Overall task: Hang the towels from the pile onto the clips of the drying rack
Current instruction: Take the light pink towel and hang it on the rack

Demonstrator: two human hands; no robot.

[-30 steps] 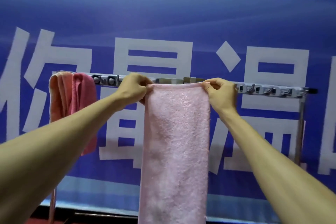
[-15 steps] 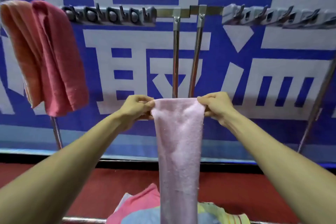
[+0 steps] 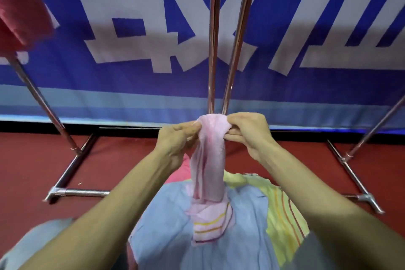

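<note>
Head view
Left hand (image 3: pixel 175 142): fingers (image 3: pixel 192 127) pinched on the left top edge of the pink towel (image 3: pixel 207 160).
Right hand (image 3: pixel 249 133): fingers (image 3: pixel 232 119) pinched on the right top edge of the same towel; the two hands sit close together with the cloth bunched between them.
Pink towel: hangs straight down from the fingers; its striped lower end lies folded on the pile (image 3: pixel 219 237).
Pile: below the fingers, a blue towel on top, a yellow-green striped one to its right, a bit of darker pink showing under the left hand.
Rack (image 3: pixel 213 39): two steel posts rise just behind and above the fingers; slanted legs and floor bars stand well out to either side.
Red towel (image 3: pixel 19 6): hangs far up and left of the fingers, blurred.
Banner (image 3: pixel 131 28): blue with white characters, behind the rack.
Floor (image 3: pixel 32 171): red.
</note>
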